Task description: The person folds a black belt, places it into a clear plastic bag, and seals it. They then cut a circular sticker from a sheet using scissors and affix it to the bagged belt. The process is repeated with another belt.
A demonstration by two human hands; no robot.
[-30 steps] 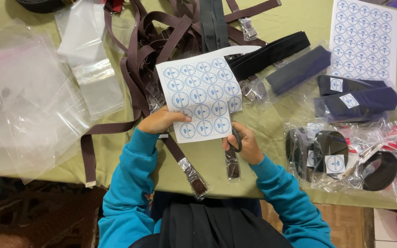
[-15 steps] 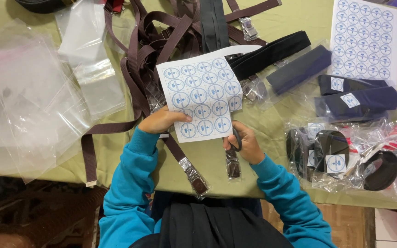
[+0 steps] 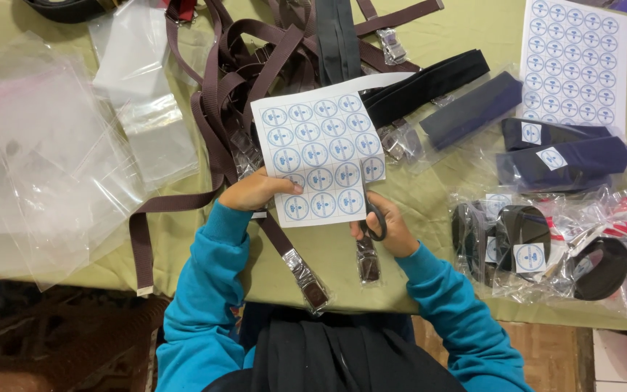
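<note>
Left hand (image 3: 254,192) grips one sticker sheet (image 3: 318,158); right hand (image 3: 384,227) seemingly grips scissors (image 3: 373,215)

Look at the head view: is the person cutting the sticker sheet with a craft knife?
No, the right hand works black-handled scissors into the sticker sheet, which the left hand holds.

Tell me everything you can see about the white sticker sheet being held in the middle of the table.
The white paper sticker sheet carries rows of round blue-and-white stickers. It is held flat just above the green tablecloth and brown webbing straps, slightly tilted. The left hand pinches its lower left edge; the right hand works black-handled scissors into its lower right edge.
</note>
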